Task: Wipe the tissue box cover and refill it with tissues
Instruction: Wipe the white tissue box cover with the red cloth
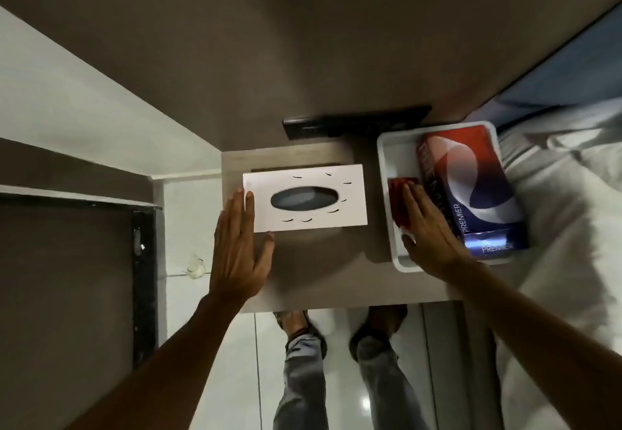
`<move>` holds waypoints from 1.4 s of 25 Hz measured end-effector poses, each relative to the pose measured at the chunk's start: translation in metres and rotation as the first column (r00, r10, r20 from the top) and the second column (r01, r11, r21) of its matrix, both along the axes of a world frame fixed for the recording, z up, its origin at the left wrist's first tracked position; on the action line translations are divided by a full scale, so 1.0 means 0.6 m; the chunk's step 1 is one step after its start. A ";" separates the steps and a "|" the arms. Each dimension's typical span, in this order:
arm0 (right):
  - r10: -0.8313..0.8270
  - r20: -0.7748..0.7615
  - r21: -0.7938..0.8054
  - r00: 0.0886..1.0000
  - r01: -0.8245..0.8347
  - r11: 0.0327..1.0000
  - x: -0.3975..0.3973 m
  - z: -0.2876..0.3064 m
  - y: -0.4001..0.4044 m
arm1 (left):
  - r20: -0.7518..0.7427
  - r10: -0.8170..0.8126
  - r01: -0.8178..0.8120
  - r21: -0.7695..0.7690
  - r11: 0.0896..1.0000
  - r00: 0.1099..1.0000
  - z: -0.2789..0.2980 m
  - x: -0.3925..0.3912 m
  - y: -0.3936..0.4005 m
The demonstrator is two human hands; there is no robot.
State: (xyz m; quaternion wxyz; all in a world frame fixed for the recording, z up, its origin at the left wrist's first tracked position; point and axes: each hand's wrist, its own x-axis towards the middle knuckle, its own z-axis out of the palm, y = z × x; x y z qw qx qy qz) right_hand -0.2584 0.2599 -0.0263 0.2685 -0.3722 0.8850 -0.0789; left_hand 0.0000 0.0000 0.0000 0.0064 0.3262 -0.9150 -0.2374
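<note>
Flat left hand (237, 248) against cover (304, 198)

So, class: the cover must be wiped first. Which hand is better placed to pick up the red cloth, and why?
The right hand. It already lies over the red cloth in the white tray, beside the Premier tissue pack. The left hand rests open at the white tissue box cover, steadying it.

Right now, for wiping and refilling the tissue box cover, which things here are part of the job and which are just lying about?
Part of the job:
white tissue box cover
red cloth
tissue pack
white tray holding both

Just lying about:
black panel on the wall
bedding
small white object on the floor
</note>
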 end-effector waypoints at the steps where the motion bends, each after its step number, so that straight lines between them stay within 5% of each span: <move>1: 0.010 -0.020 0.035 1.000 -0.009 0.999 -0.002 -0.018 -0.008 | -0.009 -0.003 0.003 -0.002 1.000 1.000 -0.019 -0.007 -0.009; 6: -0.050 -0.006 0.025 0.999 0.050 0.998 -0.018 -0.072 -0.015 | -0.024 -0.032 0.030 -0.059 0.998 0.999 -0.088 -0.044 -0.038; 11: -0.064 -0.070 -0.156 0.995 0.053 0.986 -0.021 -0.100 -0.014 | -0.047 -0.081 0.072 -0.155 0.985 0.996 -0.132 -0.046 -0.054; 14: -0.189 0.082 -0.221 0.979 0.202 0.954 -0.011 -0.102 -0.015 | -0.034 -0.089 0.080 -0.211 0.974 0.995 -0.150 -0.044 -0.056; 18: -0.527 0.345 -0.339 0.777 0.626 0.702 0.021 -0.067 -0.020 | -0.002 -0.036 0.035 -0.229 0.973 0.999 -0.167 -0.048 -0.056; 20: -0.557 0.360 -0.410 0.748 0.664 0.626 0.039 -0.040 -0.027 | -0.024 -0.006 0.000 -0.223 0.975 1.000 -0.172 -0.049 -0.053; 26: -0.224 0.123 -0.469 0.967 0.255 0.845 0.074 -0.014 -0.127 | -0.012 0.003 -0.006 -0.235 0.972 1.000 -0.176 -0.051 -0.053; 35: 0.005 -0.162 -0.298 0.987 -0.053 0.953 0.083 -0.051 -0.189 | -0.024 0.007 -0.012 -0.189 0.982 1.000 -0.180 -0.052 -0.056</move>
